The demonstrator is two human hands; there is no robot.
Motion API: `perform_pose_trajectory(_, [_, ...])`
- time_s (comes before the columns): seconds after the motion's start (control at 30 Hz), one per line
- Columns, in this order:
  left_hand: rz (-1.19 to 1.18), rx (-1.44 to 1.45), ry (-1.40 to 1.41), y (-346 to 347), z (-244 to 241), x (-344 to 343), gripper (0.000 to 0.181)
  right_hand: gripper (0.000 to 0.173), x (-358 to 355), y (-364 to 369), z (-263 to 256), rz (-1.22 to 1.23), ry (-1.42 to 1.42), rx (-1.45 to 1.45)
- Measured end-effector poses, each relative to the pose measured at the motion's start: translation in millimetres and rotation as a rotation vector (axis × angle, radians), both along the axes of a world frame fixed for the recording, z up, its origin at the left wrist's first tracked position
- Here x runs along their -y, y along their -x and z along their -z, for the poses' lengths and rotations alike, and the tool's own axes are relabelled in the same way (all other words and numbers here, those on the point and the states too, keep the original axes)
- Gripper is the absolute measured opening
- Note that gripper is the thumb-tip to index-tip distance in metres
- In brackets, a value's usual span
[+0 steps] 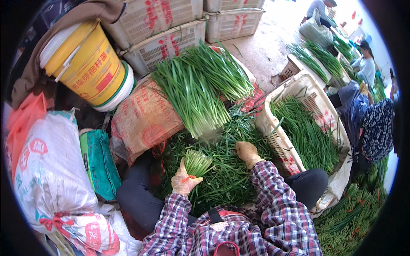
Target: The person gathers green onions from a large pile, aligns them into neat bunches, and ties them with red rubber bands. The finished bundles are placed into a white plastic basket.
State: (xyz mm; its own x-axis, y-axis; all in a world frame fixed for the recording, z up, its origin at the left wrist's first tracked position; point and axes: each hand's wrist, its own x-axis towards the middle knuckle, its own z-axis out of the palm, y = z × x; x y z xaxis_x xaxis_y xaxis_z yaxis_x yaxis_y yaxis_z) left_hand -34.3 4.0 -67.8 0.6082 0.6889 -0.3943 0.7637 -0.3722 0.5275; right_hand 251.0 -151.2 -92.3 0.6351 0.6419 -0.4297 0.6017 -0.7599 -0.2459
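Note:
My left hand (185, 181), in a thin pale glove, grips a bunch of garlic chives (196, 162) with the pale cut ends upward. A red tie (189, 178) crosses the bunch near my thumb. My right hand (248, 154), gloved too, is curled above a heap of loose chive leaves and trimmings (224, 179) between my legs. Its fingers are turned away, so what they hold, if anything, is hidden. Ahead, long chives (195, 92) lie in two piles across a stuffed woven sack (147, 118), with pale stem ends towards me.
A white plastic crate (285, 140) of chives stands at my right, tied bunches (352, 220) behind it. Left are a yellow bucket (93, 64), a green bag (101, 163) and white sacks (54, 166). Stacked crates (166, 41) rise ahead. People (365, 67) sit at far right.

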Motion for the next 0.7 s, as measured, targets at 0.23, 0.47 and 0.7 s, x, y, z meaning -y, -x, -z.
perform_pose_trajectory(0.23, [0.053, -0.068, -0.008, -2, -23, 10, 0.130, 0.024, -11, 10, -8, -0.359, 0.237, 0.133])
perform_pose_trajectory(0.47, [0.000, -0.123, -0.100, 13, -16, 7, 0.130, 0.029, -28, -16, -133, -0.549, 0.467, 0.206])
perform_pose_trajectory(0.7, [0.009, -0.191, -0.097, 5, -10, 9, 0.131, 0.038, 35, -20, -293, -0.260, -0.015, -0.099])
